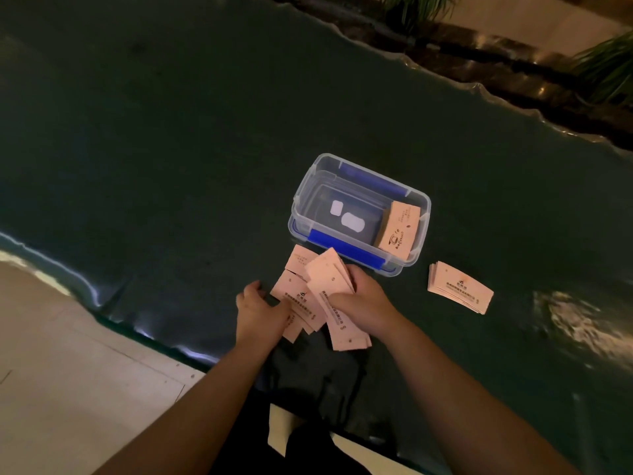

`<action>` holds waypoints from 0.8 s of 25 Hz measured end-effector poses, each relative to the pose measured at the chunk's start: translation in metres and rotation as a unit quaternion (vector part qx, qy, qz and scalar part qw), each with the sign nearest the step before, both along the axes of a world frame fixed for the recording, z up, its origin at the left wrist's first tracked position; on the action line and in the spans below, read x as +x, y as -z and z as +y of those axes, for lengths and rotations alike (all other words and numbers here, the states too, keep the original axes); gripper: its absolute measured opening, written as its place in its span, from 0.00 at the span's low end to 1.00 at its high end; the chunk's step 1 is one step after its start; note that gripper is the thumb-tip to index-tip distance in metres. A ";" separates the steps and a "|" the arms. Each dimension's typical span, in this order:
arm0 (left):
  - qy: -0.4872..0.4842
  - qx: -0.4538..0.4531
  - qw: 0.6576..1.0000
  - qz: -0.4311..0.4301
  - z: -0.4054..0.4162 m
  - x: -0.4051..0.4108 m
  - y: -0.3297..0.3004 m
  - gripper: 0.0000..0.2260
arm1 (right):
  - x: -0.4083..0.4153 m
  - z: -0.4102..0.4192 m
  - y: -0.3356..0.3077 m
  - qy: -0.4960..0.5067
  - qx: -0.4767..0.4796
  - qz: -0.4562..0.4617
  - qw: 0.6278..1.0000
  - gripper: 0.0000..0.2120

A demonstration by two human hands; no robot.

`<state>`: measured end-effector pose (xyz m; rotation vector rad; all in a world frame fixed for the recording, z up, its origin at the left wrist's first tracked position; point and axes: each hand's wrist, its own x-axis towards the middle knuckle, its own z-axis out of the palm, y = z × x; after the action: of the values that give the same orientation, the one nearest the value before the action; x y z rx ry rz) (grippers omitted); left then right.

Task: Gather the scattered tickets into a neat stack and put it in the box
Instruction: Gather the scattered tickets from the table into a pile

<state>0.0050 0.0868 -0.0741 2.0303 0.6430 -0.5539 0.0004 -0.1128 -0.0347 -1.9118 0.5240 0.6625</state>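
Head view: our right hand [359, 299] fingers pinch loose tickets [329, 286]; left hand [260, 308] presses others flat; they may slip crooked.

One clear box [359, 186], three ticket piles [459, 289] — two hands [359, 303], two plants [606, 66]

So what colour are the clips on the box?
Blue clips on the clear box, head view.
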 end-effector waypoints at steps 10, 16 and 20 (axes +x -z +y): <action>0.001 -0.029 0.999 0.013 -0.013 0.019 0.002 0.10 | 0.025 -0.001 0.015 -0.060 -0.046 -0.004 0.997 0.20; -0.009 -0.079 0.997 0.001 -0.011 0.021 0.003 0.05 | 0.017 -0.017 0.016 0.008 0.010 0.008 1.000 0.18; -0.023 -0.076 0.997 -0.002 -0.017 0.029 0.000 0.06 | 0.015 -0.027 0.016 0.060 0.059 0.014 0.996 0.15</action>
<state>0.0344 0.0702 -0.0736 1.8683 0.6249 -0.5546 0.0155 -0.1399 -0.0506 -1.7494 0.5999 0.6278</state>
